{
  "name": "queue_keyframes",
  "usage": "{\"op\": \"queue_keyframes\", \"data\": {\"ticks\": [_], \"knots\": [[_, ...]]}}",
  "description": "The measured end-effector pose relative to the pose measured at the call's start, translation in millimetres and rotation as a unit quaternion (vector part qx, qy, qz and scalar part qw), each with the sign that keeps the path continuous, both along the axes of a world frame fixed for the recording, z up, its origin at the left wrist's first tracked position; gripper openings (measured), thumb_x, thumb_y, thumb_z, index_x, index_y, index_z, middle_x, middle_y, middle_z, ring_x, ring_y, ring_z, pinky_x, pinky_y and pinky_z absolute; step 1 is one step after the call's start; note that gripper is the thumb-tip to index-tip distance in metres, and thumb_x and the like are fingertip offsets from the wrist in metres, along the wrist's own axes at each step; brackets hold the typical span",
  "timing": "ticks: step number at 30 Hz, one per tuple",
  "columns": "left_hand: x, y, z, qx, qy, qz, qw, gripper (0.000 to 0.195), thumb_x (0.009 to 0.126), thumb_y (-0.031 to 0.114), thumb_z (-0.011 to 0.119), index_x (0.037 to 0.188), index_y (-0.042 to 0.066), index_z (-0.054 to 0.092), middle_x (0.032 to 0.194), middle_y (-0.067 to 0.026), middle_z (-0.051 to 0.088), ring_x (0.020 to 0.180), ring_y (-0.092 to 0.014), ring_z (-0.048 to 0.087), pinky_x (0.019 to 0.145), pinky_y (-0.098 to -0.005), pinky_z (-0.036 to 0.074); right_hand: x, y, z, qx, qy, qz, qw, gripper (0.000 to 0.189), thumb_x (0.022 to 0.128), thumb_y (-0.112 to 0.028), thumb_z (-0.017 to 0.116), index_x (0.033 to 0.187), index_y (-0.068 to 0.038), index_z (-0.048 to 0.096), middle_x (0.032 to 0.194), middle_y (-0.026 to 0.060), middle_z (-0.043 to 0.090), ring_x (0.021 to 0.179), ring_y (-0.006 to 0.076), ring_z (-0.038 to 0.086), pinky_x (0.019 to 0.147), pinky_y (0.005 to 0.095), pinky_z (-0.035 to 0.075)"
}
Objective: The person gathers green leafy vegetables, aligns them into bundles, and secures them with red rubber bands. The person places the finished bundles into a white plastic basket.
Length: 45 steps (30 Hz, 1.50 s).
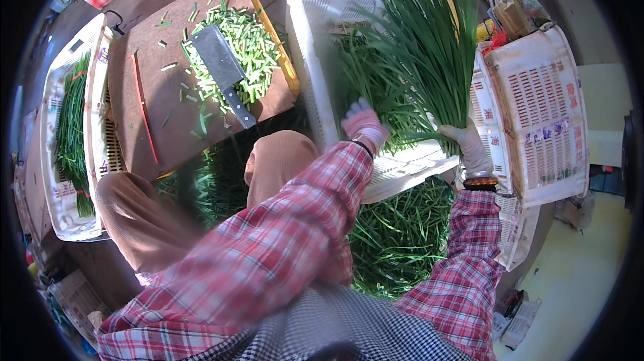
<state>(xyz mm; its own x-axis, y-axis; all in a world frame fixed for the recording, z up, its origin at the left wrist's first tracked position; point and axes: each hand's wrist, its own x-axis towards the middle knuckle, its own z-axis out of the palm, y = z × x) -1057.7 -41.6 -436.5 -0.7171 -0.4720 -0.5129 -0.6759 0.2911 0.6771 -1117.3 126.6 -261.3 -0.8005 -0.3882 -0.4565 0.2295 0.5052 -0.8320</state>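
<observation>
My right hand (470,147), in a pale glove, is closed round the lower stalks of a large bunch of garlic chives (435,59), whose leaves fan out upward. My left hand (366,124), gloved and motion-blurred, is over loose chives (385,97) in a white plastic crate (410,167); its fingers look apart and nothing shows in them. On a brown board (166,79) at the left, a cleaver (219,56) with a black handle lies across a pile of cut chive pieces (259,51). A thin red strip (142,104) lies beside them.
At the far left stands a white crate (95,124) with chive bundles (75,129) tied in red. More white crates (543,124) stand at the right, with bags (510,14) behind. Loose chives (402,235) lie below the middle crate, near my knees (282,159).
</observation>
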Motion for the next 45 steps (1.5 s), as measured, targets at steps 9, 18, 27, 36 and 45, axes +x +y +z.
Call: {"op": "queue_keyframes", "data": {"ticks": [9,18,27,36,45], "knots": [[18,9,15,-0.176,0.267,-0.294,0.901,0.053,0.079,0.034,0.071,0.122,0.008,0.054,0.117,-0.0162,0.06,0.109,-0.036,0.058,0.089,-0.0461,0.049,32,-9,-45,-0.132,-0.04,-0.033,0.99,0.042,0.081,-0.006,0.073,0.121,-0.001,0.059,0.1,0.0052,0.069,0.083,0.0126,0.065,0.074,0.024,0.054],[8,18,-17,-0.075,0.114,-0.401,0.906,0.022,0.088,0.027,0.062,0.104,0.014,0.069,0.092,-0.0112,0.071,0.088,-0.031,0.069,0.071,-0.0377,0.056,68,-6,-45,-0.129,-0.04,-0.112,0.984,0.034,0.082,-0.011,0.071,0.113,0.002,0.063,0.093,0.006,0.068,0.072,0.0102,0.064,0.055,0.0217,0.052],[8,31,-58,-0.09,-0.016,-0.426,0.9,0.025,0.085,0.029,0.063,0.103,0.014,0.073,0.106,-0.0082,0.071,0.097,-0.03,0.067,0.078,-0.0386,0.055,83,-11,-13,-0.189,0.03,-0.225,0.955,0.04,0.086,-0.021,0.069,0.115,0.006,0.063,0.091,0.0081,0.069,0.056,0.0093,0.059,0.045,0.019,0.048],[23,9,10,-0.026,0.009,-0.555,0.832,0.032,0.084,0.025,0.064,0.108,0.005,0.069,0.101,-0.0125,0.069,0.096,-0.03,0.066,0.081,-0.0384,0.052,56,-6,78,-0.229,0.19,-0.194,0.935,0.044,0.092,-0.027,0.064,0.124,0.003,0.058,0.114,0.0125,0.066,0.079,0.0102,0.062,0.06,0.0199,0.048],[15,-36,94,0.617,0.356,-0.214,0.669,0.066,0.086,0.015,0.067,0.144,0.004,0.038,0.132,-0.0103,0.056,0.123,-0.02,0.051,0.109,-0.0353,0.036,85,-39,92,-0.218,0.129,-0.128,0.959,0.047,0.08,-0.013,0.074,0.121,0.002,0.056,0.098,0.0111,0.067,0.065,0.0133,0.064,0.05,0.0224,0.052]]}}
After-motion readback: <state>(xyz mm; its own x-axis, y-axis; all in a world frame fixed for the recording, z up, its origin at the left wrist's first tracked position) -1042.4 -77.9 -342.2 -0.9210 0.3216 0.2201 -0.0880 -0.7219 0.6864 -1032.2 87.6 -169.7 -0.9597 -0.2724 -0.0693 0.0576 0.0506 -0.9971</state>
